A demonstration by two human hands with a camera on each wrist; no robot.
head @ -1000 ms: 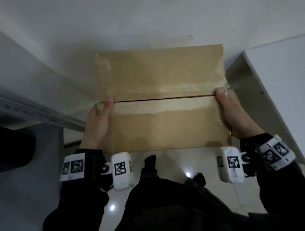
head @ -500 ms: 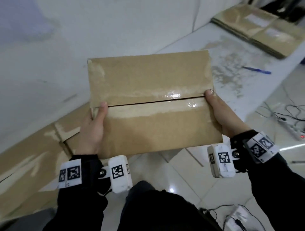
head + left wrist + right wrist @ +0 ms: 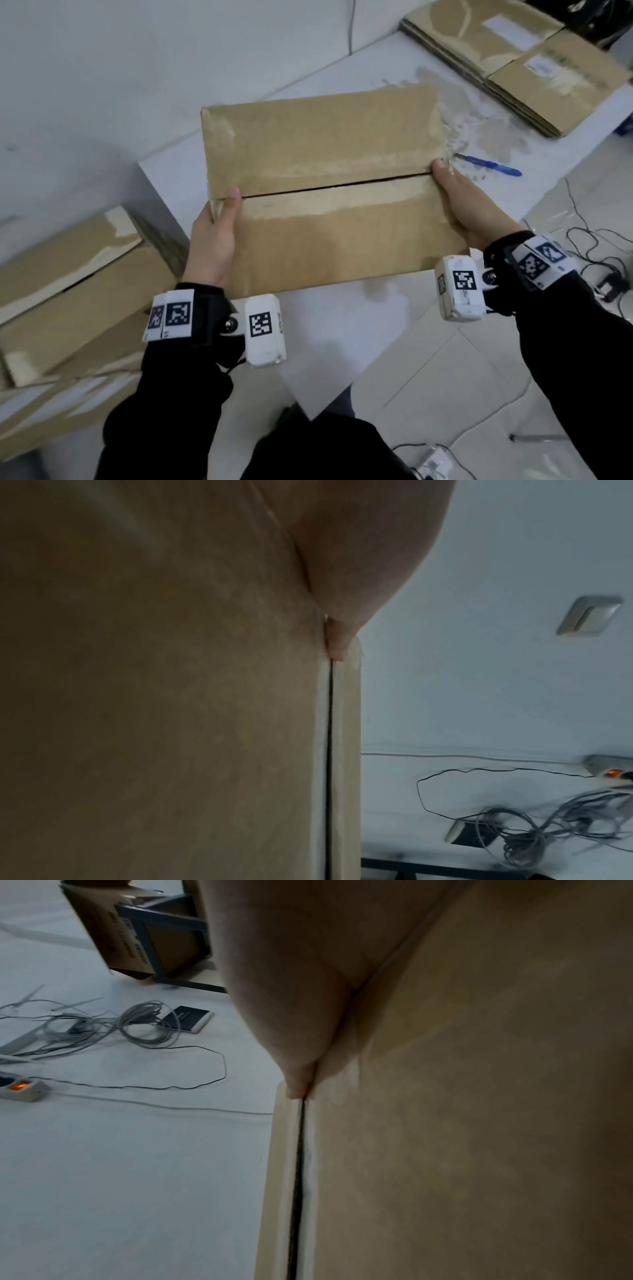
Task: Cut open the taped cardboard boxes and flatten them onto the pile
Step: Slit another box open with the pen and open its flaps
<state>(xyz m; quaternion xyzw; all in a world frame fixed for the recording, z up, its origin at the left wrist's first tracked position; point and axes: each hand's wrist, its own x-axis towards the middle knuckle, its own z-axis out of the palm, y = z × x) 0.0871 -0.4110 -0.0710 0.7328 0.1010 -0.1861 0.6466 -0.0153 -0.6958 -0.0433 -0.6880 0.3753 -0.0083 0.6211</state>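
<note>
A brown cardboard box (image 3: 325, 212) hangs above the white table (image 3: 342, 325), held at both ends. Its top flaps are taped, and a thin dark slit (image 3: 335, 186) runs along the seam. My left hand (image 3: 214, 240) grips the left end, thumb on top at the slit's end. My right hand (image 3: 472, 209) grips the right end the same way. The fingers under the box are hidden. Both wrist views show the box (image 3: 154, 696) (image 3: 479, 1096) close up, with a thumb tip (image 3: 339, 647) (image 3: 298, 1088) at the seam. A blue-handled cutter (image 3: 489, 165) lies on the table right of the box.
A pile of flattened boxes (image 3: 513, 58) lies at the table's far right. Taped, unopened boxes (image 3: 68, 291) are stacked on the floor at the left. Cables (image 3: 589, 246) and a power strip (image 3: 20, 1091) lie on the tiled floor to the right. A white wall stands behind.
The box has been carried from beside the wall to above the table, and the view has swung right. Both hands keep the same hold on its ends.
</note>
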